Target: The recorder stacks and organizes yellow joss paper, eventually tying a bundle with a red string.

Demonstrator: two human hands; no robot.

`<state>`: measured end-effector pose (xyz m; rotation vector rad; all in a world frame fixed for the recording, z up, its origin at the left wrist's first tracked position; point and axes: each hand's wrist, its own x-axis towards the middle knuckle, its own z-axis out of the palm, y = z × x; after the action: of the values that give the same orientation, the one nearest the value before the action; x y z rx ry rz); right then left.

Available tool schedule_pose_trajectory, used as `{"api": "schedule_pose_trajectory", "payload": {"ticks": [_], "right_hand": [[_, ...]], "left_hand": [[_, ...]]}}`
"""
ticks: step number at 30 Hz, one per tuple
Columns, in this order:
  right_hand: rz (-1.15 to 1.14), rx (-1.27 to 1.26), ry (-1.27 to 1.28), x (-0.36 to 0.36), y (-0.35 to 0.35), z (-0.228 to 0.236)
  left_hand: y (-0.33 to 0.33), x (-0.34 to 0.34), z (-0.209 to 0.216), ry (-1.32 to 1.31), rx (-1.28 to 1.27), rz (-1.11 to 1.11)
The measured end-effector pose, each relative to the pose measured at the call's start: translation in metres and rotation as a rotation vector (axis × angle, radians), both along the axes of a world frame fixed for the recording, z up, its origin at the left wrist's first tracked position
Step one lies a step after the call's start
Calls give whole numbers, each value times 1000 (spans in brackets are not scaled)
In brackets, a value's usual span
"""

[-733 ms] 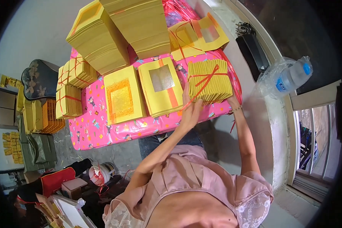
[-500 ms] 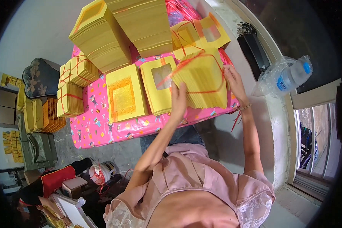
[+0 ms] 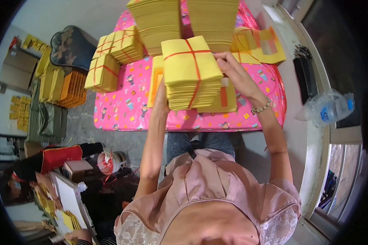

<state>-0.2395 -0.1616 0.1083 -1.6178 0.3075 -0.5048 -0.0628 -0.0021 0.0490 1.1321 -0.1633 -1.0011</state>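
Between my two hands is a thick bundle of yellow paper [image 3: 191,75], tied crosswise with red string. My left hand [image 3: 162,98] presses its left side, with most fingers hidden behind it. My right hand [image 3: 238,76] grips the right edge, fingers bent around the far corner. Under the bundle, partly covered, lie a yellow stack with an orange print [image 3: 155,73] and another yellow stack [image 3: 229,100] on the pink patterned tablecloth [image 3: 126,116]. Smaller tied bundles [image 3: 103,73] sit to the left.
Tall stacks of yellow paper [image 3: 159,26] rise behind the bundle. More sheets [image 3: 274,51] with red string lie back right. A bagged water bottle [image 3: 333,111] is by the window. Chair [image 3: 74,51], orange crate [image 3: 73,87] and bucket [image 3: 117,161] stand left; a person [image 3: 63,159] works lower left.
The bundle has turned from its fanned edge side to show its tied top face, and moved left over the printed stacks. My left hand shifted left with it. The whole view has swung.
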Motion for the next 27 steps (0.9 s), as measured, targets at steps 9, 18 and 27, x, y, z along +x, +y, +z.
{"api": "schedule_pose_trajectory", "payload": {"ticks": [9,18,27], "right_hand": [[165,-120,-29,122,59,-13],[452,340,-122,229,144,-72],[413,371,-19,242,174,-119]], "left_hand": [[89,100,-35,-84,-54,235],[176,168,-87,-132,-72,395],[210,170,-136,-561,516,387]]}}
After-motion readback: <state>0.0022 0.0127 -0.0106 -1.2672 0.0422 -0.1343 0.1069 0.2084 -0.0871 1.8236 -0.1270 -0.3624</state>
